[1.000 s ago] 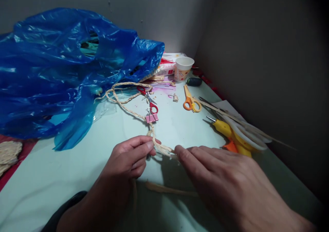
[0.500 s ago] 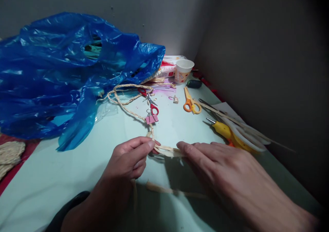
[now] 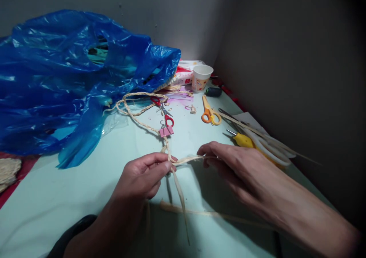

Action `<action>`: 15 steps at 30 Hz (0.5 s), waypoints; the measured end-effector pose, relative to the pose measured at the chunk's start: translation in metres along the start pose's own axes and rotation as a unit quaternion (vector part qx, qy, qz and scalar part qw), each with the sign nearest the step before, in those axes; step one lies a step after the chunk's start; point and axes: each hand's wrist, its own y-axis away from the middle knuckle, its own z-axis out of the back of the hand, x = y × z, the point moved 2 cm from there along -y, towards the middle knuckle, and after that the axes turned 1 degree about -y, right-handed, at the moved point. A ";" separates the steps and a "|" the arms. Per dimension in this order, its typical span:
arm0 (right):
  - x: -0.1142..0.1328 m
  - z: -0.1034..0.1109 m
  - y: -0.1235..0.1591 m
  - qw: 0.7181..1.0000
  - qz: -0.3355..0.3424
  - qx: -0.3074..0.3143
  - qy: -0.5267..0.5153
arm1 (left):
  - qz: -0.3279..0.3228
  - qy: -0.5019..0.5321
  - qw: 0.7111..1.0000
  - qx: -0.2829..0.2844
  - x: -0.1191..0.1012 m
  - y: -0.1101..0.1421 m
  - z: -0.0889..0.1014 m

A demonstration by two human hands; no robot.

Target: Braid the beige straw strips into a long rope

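A plaited straw cord [image 3: 137, 115] runs across the pale green table [image 3: 57, 197] from the blue bag to my hands. A pink binder clip [image 3: 166, 131] is clamped on it. My left hand [image 3: 143, 176] pinches the plait's working end between thumb and fingers. My right hand [image 3: 231, 162] pinches one loose straw strand [image 3: 188, 159] and holds it taut to the right, lifted off the table. A second strand [image 3: 180, 197] hangs down from the left hand's pinch toward me. Another strand [image 3: 206, 212] lies flat on the table below.
A large blue plastic bag [image 3: 71, 79] fills the left. Red scissors [image 3: 162, 111], orange scissors [image 3: 210, 111], a yellow-handled tool [image 3: 243, 139], a paper cup [image 3: 201, 77] and a box [image 3: 183, 75] lie toward the back right. A dark wall closes the right side.
My right hand went from lying flat on the strands to pinching one strand and pulling it up and to the right. A second strand now hangs free. The left hand kept its grip.
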 end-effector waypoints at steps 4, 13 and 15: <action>0.008 0.001 -0.007 0.999 -0.028 0.033 -0.008 | -0.002 0.001 1.000 0.009 0.001 0.000 0.001; 0.013 -0.007 -0.004 0.995 -0.045 0.073 -0.042 | 0.004 0.002 1.000 0.026 0.001 0.000 0.001; 0.016 -0.004 -0.003 0.994 -0.050 0.083 -0.046 | 0.007 0.004 1.000 0.025 0.002 0.001 0.000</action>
